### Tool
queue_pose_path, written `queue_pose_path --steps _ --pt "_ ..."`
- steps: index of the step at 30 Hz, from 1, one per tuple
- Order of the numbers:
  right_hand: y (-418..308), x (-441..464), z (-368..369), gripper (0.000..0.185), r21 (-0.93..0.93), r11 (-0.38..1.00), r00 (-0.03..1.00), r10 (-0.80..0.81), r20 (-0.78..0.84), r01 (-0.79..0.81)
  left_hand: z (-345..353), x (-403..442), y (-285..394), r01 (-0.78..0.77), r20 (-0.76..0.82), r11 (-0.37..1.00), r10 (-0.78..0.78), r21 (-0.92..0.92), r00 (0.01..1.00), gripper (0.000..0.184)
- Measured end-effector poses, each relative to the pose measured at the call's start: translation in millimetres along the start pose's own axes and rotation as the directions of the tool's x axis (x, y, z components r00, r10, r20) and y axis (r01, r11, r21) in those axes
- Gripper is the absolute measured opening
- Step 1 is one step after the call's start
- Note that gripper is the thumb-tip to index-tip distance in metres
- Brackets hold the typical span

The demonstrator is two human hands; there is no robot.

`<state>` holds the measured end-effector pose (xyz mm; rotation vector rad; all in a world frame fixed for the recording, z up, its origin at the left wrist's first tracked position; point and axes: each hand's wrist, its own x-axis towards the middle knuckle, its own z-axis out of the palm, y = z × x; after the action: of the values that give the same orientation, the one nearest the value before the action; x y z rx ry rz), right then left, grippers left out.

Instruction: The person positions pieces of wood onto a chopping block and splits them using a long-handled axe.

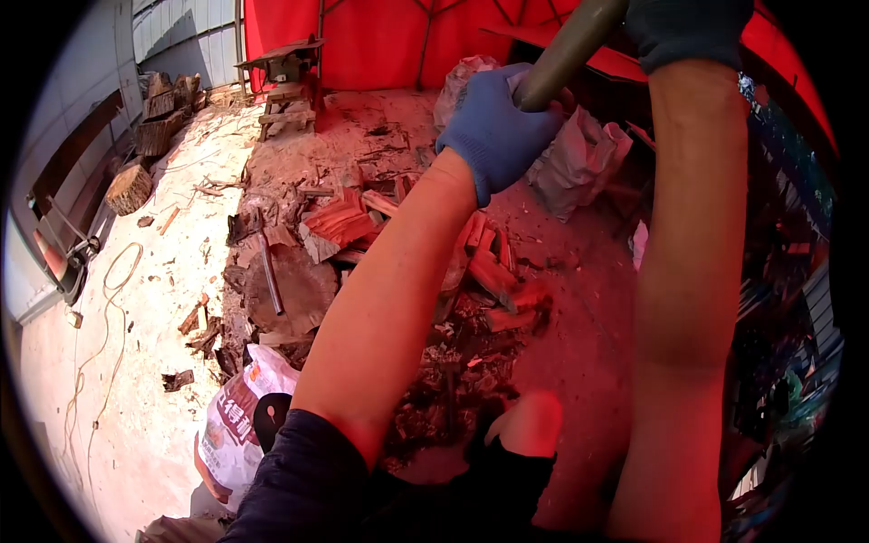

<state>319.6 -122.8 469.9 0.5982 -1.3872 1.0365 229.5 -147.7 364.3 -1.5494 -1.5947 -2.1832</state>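
My left hand (503,128), in a blue glove, is closed around the end of a thick grey-brown handle (572,52). The handle slants up to the right and leaves the top edge of the view. My right hand (692,32), in a dark glove, is raised at the top right beside the handle; its fingers are cut off or hidden. Below my left hand lie split wood pieces (339,220) around a wide chopping stump (299,290). A short metal bar (271,274) rests on the stump.
A printed sack (237,419) stands at the lower left, and pale sacks (579,158) lie ahead. Log rounds (129,189) line the left wall. A cord (115,339) trails over the floor. A machine on a stand (288,77) is by the red sheeting (376,41).
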Motion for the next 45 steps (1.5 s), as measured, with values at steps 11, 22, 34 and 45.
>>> queue_pose_path --steps 11,22,34,45 --pt "192.9 -507.6 -92.1 0.028 -0.107 -0.356 -0.330 0.921 -0.206 -0.928 63.2 -437.0 -197.9 0.985 -0.053 -0.035 -0.998 -0.170 -0.045 0.031" --pt "196.8 -532.6 -114.6 0.029 0.020 -0.544 -0.544 0.839 0.013 -0.839 93.9 -484.5 -219.4 0.958 -0.286 0.249 -0.937 -0.140 0.202 0.036" --pt "135.8 -434.3 -76.4 0.015 0.200 -0.253 -0.270 0.960 -0.067 -0.947 68.5 -469.0 -200.7 0.903 -0.260 0.429 -0.870 0.015 0.418 0.033" --pt "179.8 -533.5 -92.9 0.031 -0.043 -0.477 -0.451 0.854 -0.258 -0.878 82.0 -547.2 -254.1 0.975 -0.049 0.208 -0.978 -0.077 0.205 0.019"
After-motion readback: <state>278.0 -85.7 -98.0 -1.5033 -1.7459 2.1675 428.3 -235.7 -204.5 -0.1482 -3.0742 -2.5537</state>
